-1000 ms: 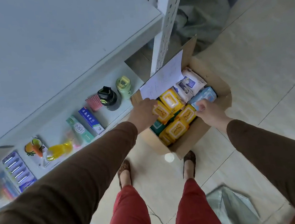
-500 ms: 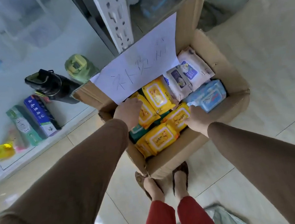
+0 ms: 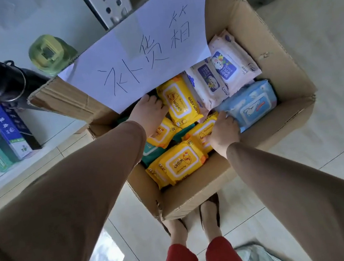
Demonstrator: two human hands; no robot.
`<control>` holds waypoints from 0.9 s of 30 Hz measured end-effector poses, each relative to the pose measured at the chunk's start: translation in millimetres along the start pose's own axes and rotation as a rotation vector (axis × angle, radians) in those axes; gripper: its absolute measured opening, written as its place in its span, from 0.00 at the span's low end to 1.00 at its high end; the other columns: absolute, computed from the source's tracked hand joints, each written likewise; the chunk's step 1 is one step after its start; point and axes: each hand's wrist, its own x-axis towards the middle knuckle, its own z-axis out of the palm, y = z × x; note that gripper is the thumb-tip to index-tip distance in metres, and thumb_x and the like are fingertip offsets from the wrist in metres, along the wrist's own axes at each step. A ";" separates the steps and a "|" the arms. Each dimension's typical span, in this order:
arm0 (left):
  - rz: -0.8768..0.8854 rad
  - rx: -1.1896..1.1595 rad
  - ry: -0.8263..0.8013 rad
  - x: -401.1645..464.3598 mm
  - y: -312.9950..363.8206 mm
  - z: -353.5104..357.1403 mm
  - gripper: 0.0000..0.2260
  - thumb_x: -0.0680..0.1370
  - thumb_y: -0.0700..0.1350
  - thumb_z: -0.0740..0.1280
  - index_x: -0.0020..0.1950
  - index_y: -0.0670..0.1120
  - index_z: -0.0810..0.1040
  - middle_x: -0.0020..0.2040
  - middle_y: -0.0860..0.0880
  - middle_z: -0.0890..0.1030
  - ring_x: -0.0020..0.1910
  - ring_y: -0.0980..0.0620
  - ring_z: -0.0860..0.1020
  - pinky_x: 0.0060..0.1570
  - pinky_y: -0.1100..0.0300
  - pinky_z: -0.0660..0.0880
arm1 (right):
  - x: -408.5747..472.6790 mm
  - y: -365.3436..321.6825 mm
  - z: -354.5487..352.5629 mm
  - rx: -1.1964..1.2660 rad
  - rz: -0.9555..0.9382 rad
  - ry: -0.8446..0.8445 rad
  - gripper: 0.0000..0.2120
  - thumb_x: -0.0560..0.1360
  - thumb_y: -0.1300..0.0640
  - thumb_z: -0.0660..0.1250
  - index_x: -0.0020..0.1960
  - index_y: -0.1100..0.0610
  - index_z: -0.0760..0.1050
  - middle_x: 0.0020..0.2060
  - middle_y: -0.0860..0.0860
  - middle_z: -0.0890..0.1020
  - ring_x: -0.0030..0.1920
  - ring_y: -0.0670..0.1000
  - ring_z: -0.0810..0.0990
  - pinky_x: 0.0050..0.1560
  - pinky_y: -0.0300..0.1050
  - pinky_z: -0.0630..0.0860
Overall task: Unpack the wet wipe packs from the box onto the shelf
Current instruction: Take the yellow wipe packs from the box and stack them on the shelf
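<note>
Both my hands are down in the cardboard box point(image 3: 280, 86), which sits on the tile floor point(image 3: 317, 36) right in front of my feet. Left hand point(image 3: 149, 115) is at the 10 o'clock side of the pile, fingers curled onto the edge of an upright yellow wipes pack point(image 3: 179, 102), gripping it as far as I can see; fingertips partly hidden under the paper. Right hand point(image 3: 224, 132) at centre-right, fingers curled on the near edge of the blue wipes pack point(image 3: 252, 104), palm over another yellow pack point(image 3: 199, 134); looks like a grip on the blue one. More packs in box: yellow pack at 6 o'clock point(image 3: 179, 164), one more under my left wrist point(image 3: 160, 135), two white/purple packs at 1 o'clock point(image 3: 224, 70), bits of green packs point(image 3: 150, 154) lower in the pile. White paper sheet w/ handwritten characters point(image 3: 146, 55) lies over the far flap, covering the box's 11 o'clock corner. Shelf point(image 3: 42, 124) is at 9 o'clock of the box, low, w/ a black bottle point(image 3: 2, 81), green bottle point(image 3: 48, 52), blue and green toothpaste cartons point(image 3: 6, 129) on it. White perforated shelf upright point(image 3: 108, 3) at 12. Crumpled plastic bag point(image 3: 256, 258) on floor at 5.
</note>
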 end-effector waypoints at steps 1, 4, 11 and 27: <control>-0.008 0.007 -0.020 -1.2 2.3 -0.4 0.34 0.69 0.57 0.75 0.70 0.46 0.67 0.60 0.48 0.76 0.59 0.45 0.72 0.61 0.52 0.67 | 0.4 0.0 -7.3 0.076 0.036 -0.032 0.42 0.70 0.45 0.76 0.72 0.66 0.60 0.64 0.62 0.75 0.64 0.61 0.74 0.62 0.52 0.72; -0.037 0.020 -0.102 -9.3 9.8 -0.5 0.26 0.70 0.61 0.72 0.63 0.48 0.75 0.55 0.50 0.78 0.57 0.46 0.71 0.56 0.53 0.67 | 3.9 -4.0 -19.2 0.147 0.097 -0.137 0.50 0.64 0.39 0.78 0.72 0.64 0.59 0.65 0.61 0.75 0.67 0.61 0.73 0.60 0.52 0.73; -0.309 -0.372 -0.156 -43.0 21.8 12.6 0.20 0.73 0.54 0.73 0.63 0.50 0.75 0.59 0.48 0.75 0.57 0.46 0.76 0.41 0.54 0.68 | 4.2 -11.7 -0.8 0.343 0.172 -0.304 0.64 0.56 0.37 0.82 0.78 0.57 0.48 0.72 0.61 0.69 0.70 0.62 0.71 0.66 0.59 0.72; -0.735 -1.149 0.231 -296.0 -22.4 -91.0 0.13 0.73 0.54 0.72 0.49 0.49 0.73 0.44 0.47 0.78 0.44 0.43 0.77 0.42 0.51 0.75 | -182.8 -47.6 -228.9 0.918 -0.190 -0.246 0.14 0.70 0.60 0.77 0.52 0.50 0.78 0.49 0.48 0.84 0.50 0.49 0.83 0.54 0.49 0.79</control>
